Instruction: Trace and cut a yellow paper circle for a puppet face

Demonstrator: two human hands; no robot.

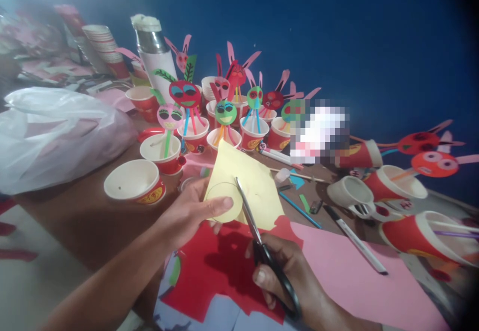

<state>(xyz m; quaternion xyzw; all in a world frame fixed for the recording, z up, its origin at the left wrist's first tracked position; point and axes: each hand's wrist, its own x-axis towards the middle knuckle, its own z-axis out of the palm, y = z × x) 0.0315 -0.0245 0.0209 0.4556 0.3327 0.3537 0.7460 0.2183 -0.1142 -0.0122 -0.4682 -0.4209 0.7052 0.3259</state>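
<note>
My left hand [202,202] pinches a sheet of yellow paper [258,184], thumb on top, at a circle drawn in thin dark line. My right hand [288,266] is wrapped round the black handles of a pair of scissors [250,214]. Their blades lie along the right side of the drawn circle, with the paper partly cut there. Below both hands spreads a cut-up piece of red paper [209,266], and pink paper [337,266] extends to the right.
Red-and-white paper cups [151,152] with paper faces on straws stand in rows behind. A white plastic bag [60,136] is at left, a thermos [153,52] at the back. A marker [355,239], a mug [348,194] and a blue straw [299,210] lie to the right.
</note>
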